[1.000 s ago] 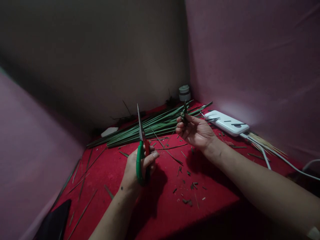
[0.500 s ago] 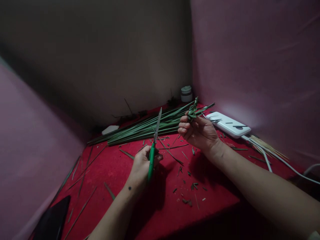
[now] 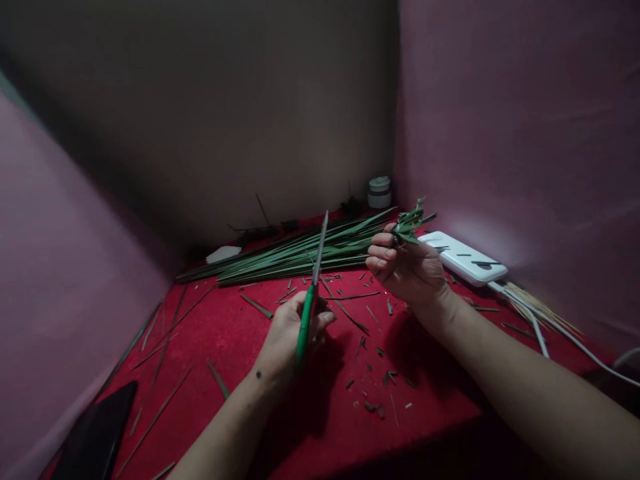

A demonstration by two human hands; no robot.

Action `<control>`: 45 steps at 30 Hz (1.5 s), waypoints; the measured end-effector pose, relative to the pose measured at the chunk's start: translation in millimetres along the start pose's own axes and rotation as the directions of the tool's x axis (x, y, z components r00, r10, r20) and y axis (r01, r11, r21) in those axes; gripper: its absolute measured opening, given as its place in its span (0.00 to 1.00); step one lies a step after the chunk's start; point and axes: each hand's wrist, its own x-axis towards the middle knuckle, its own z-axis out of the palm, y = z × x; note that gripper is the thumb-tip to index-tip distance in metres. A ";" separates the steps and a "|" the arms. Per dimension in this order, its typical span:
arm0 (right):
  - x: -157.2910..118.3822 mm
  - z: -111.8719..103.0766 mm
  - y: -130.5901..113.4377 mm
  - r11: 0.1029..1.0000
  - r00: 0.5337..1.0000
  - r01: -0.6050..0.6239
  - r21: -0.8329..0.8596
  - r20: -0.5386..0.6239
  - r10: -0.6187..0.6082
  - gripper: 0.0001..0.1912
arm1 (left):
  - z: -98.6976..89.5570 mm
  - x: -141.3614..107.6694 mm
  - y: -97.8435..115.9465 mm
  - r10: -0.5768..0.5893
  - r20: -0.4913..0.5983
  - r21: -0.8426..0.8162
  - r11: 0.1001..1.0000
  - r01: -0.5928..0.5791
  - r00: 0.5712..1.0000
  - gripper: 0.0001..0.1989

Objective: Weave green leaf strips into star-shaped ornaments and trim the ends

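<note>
My left hand (image 3: pixel 295 333) is closed round the green handles of a pair of scissors (image 3: pixel 306 320), whose blades point up and away over the red cloth. To the right, my right hand (image 3: pixel 410 270) pinches a small folded green leaf piece (image 3: pixel 410 225) between thumb and fingers, raised above the cloth. The scissors and the leaf piece are apart. Behind both hands lies a bundle of long green leaf strips (image 3: pixel 295 257), partly hidden by the scissor blades and my right hand.
A white power bank (image 3: pixel 463 259) with cables sits at the right, beside thin pale sticks (image 3: pixel 545 310). A lidded jar (image 3: pixel 379 193) stands at the back. A black phone-like object (image 3: pixel 97 433) lies front left. Leaf scraps (image 3: pixel 373 407) litter the red cloth (image 3: pixel 225 333).
My right hand has moved slightly right, and the leaf piece in it has tilted to the right. The scissors remain in my left hand, and the view has shifted a little.
</note>
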 end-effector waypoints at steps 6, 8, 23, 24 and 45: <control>1.2 1.0 11.4 0.989 0.986 -0.128 0.076 -0.101 0.136 0.01 | -1.3 -10.5 1.4 0.170 -0.044 -0.240 0.955 -0.175 0.985 0.17; 0.3 2.5 15.8 0.983 0.980 -0.154 0.102 -0.112 0.166 0.02 | -2.3 -10.2 3.3 0.171 -0.150 -0.266 0.942 -0.206 0.974 0.17; -12.4 5.8 26.4 0.968 0.956 -0.251 -0.011 0.153 0.250 0.11 | -19.9 6.9 17.8 0.093 -0.263 -0.571 0.787 -0.233 0.960 0.16; -14.0 5.9 25.3 0.966 0.949 -0.254 -0.037 0.181 0.256 0.13 | -20.7 6.3 18.9 0.100 -0.252 -0.579 0.781 -0.233 0.962 0.16; -21.2 43.1 23.3 0.662 0.826 -0.301 -0.687 0.160 0.541 0.06 | -21.6 -15.7 20.0 0.303 0.144 -0.210 0.940 -0.270 0.942 0.11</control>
